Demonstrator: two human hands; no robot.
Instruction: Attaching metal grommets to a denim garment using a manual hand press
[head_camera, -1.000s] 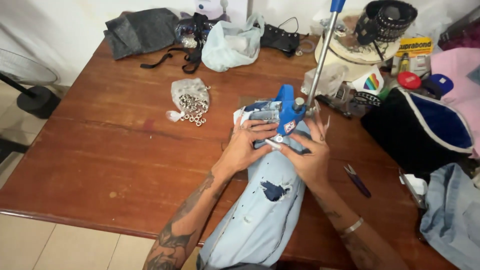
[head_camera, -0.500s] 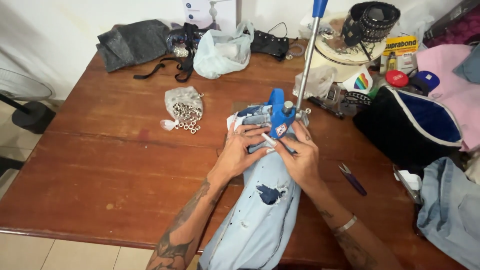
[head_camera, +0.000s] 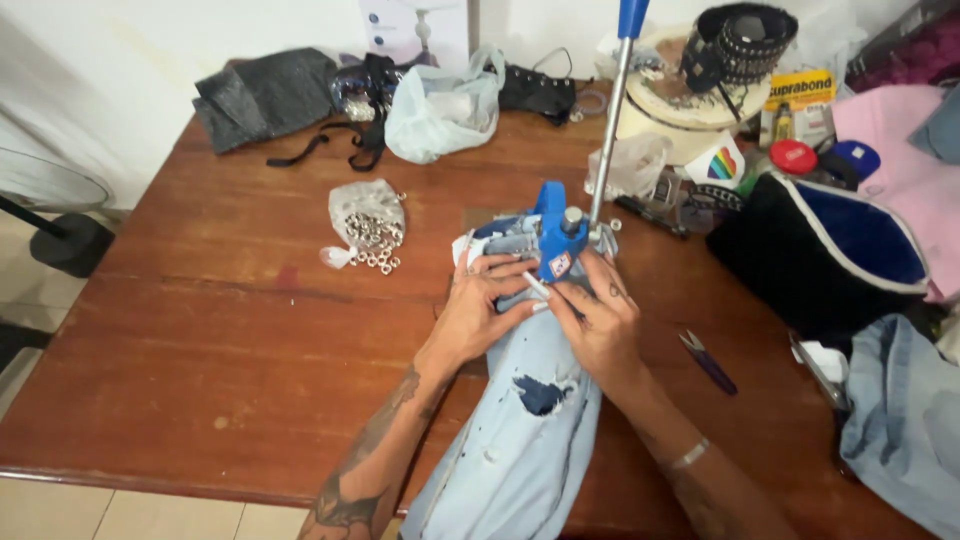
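A light blue denim garment (head_camera: 525, 425) with a dark torn patch lies along the wooden table (head_camera: 220, 350) toward me. Its far end sits under a blue hand press (head_camera: 552, 235) with a long metal lever and blue handle (head_camera: 632, 15). My left hand (head_camera: 480, 305) presses the denim flat just left of the press base. My right hand (head_camera: 598, 320) grips the denim on the right side, fingertips at the press head. Both hands pinch the fabric close together under the tool.
A clear bag of metal rivets (head_camera: 368, 225) lies left of the press. Small purple snips (head_camera: 708, 360) rest to the right. Dark cloth, a plastic bag (head_camera: 440, 105), a black-and-blue bag (head_camera: 830, 250) and more denim (head_camera: 905, 420) crowd the back and right edges.
The view has shifted slightly. My hands stay on the denim at the press, with the fingers drawn a little closer together under the head.
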